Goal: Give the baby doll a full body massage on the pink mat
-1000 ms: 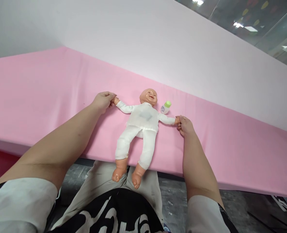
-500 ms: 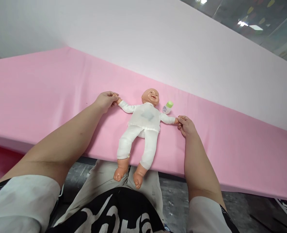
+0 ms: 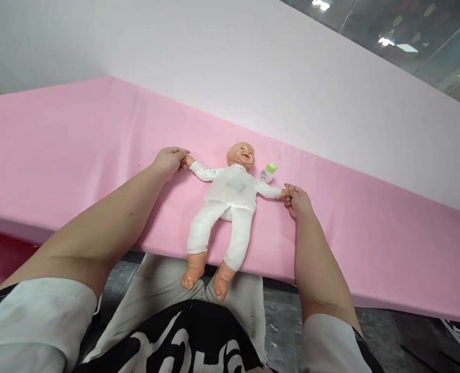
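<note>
On its back on the pink-covered table lies a baby doll [image 3: 233, 189] with a white cloth body and bare plastic head, hands and feet. Its arms are spread out to both sides, and its feet hang over the table's near edge. My left hand [image 3: 171, 160] pinches the doll's hand on the left. On the other side, my right hand [image 3: 299, 200] has its fingers closed on the doll's other hand. A small clear bottle with a green cap [image 3: 269, 172] lies beside the doll's head, apart from my hands.
The pink tabletop [image 3: 59, 150] stretches to both sides and meets a white wall [image 3: 214, 62] behind. My legs [image 3: 137, 305] are below the near edge. Dark grey floor [image 3: 282, 326] shows under the table.
The doll and both hands stay nearly in place, with only a tiny shift of my right hand. My legs have spread slightly wider under the table.
</note>
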Action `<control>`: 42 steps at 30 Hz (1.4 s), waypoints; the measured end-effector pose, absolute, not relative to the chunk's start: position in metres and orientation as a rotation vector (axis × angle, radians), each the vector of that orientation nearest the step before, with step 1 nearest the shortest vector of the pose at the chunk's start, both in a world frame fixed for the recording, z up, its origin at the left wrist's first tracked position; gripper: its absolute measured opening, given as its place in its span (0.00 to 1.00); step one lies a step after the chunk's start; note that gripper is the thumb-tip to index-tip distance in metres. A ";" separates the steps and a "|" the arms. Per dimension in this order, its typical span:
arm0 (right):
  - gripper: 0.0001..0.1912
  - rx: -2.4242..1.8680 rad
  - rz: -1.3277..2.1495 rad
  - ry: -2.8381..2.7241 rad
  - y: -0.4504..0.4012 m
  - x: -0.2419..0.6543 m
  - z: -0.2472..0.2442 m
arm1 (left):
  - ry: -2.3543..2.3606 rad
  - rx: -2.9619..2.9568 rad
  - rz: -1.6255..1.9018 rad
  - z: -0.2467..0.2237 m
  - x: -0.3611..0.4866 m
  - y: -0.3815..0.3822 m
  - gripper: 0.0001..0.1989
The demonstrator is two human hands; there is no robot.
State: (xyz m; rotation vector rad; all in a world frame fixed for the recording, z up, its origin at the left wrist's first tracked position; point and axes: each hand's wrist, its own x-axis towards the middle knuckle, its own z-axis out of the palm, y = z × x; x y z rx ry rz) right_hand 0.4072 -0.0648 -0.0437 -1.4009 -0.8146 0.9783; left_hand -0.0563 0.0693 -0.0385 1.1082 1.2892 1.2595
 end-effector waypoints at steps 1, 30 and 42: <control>0.14 -1.388 0.987 -0.804 -0.064 0.409 -0.044 | 1.278 1.092 1.257 -0.038 -0.056 0.070 0.08; 0.15 -1.361 1.005 -0.843 -0.064 0.409 -0.045 | 1.243 1.023 1.238 -0.033 -0.056 0.067 0.08; 0.22 -1.356 1.015 -0.929 -0.067 0.410 -0.045 | 1.169 1.107 1.241 -0.035 -0.057 0.064 0.12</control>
